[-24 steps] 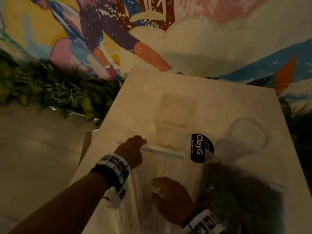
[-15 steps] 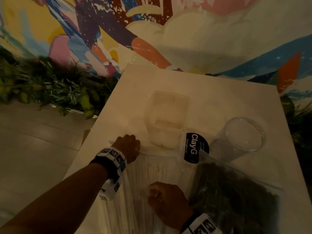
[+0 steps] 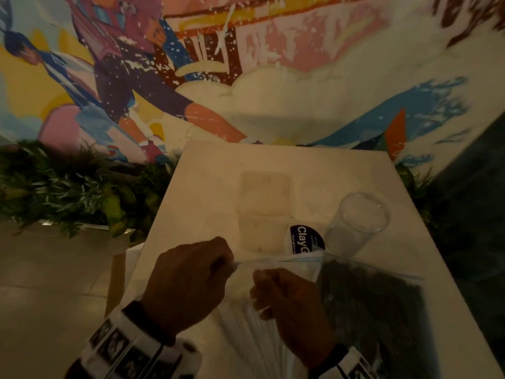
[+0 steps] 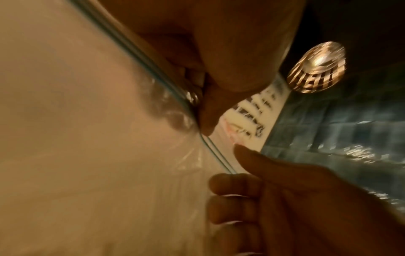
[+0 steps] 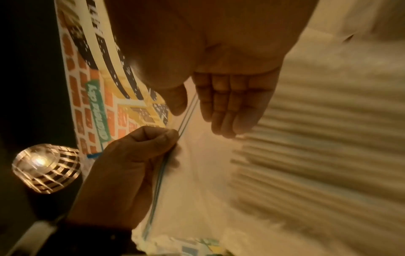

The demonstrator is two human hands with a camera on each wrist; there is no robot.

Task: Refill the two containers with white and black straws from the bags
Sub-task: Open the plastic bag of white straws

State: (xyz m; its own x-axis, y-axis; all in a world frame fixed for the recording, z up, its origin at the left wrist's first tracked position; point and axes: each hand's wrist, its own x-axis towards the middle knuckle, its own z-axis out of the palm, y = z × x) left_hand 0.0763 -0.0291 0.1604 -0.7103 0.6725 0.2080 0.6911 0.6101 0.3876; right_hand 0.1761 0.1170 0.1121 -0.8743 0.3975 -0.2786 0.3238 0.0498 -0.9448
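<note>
With the left hand (image 3: 188, 280) and right hand (image 3: 289, 302) each pinching the zip strip of the white-straw bag (image 3: 246, 332) at the worktop's (image 3: 207, 187) near edge, the person should probably peel the lips apart evenly, keeping straws inside.

On the table (image 3: 207, 187), two bags are lying side by side at the near edge: the white-straw bag (image 3: 246, 318) to the left, the black-straw bag (image 3: 377, 305) to the right. Behind them are standing a tub (image 3: 263, 209) on the left and a cup (image 3: 358, 222) on the right, a label (image 3: 306, 240) sitting between them. Plants (image 3: 68, 187) are lining the wall (image 3: 300, 64) behind.
</note>
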